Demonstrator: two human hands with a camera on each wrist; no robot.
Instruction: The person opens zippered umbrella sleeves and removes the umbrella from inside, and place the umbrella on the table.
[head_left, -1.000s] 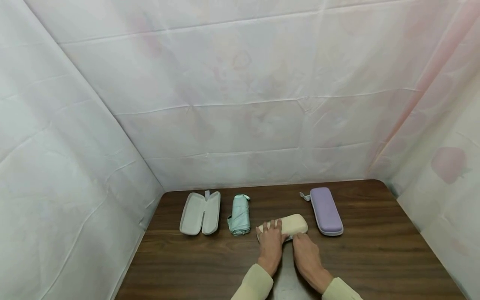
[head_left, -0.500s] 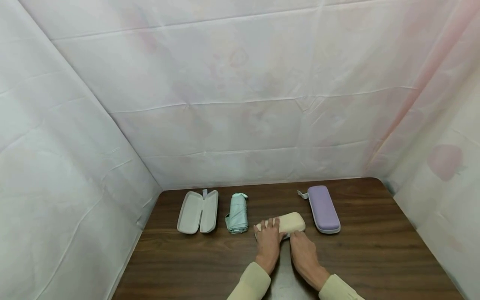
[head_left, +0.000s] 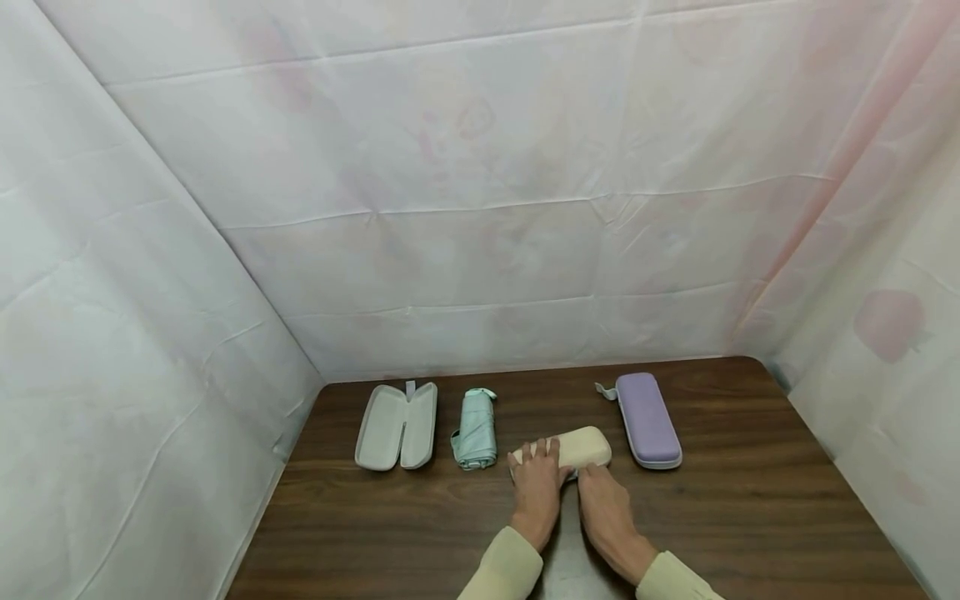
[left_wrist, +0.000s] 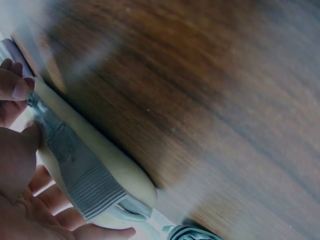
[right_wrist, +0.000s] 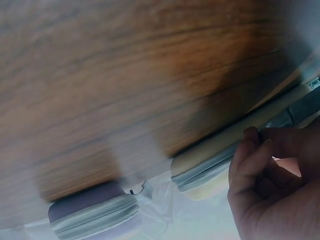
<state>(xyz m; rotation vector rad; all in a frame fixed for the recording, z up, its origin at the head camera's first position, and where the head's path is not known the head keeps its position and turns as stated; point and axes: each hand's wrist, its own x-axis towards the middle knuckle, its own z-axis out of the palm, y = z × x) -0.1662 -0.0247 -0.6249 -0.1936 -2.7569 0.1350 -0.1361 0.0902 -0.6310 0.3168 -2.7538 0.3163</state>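
A cream zip-up glasses case (head_left: 585, 447) lies on the table in front of me, its grey zip band (left_wrist: 92, 175) along the near side. My left hand (head_left: 537, 492) holds its left part, fingers spread over the top and thumb on the near side. At that same side my right hand (head_left: 611, 512) pinches the zipper pull, thumb against index finger. The slider (left_wrist: 31, 101) shows right by these fingertips in the left wrist view. In the right wrist view, the zip teeth (right_wrist: 207, 170) right of the pinch look closed.
Left of the cream case lie a folded mint umbrella (head_left: 476, 429) and an unfolded case (head_left: 382, 429) with a grey inside. A purple zip case (head_left: 648, 421) lies to the right. Pale printed cloth (head_left: 450, 267) hangs behind the dark wooden table (head_left: 735, 500).
My right hand has edged very slightly left along the near side of the cream case. The left hand keeps its hold, and the head view has shifted a little.
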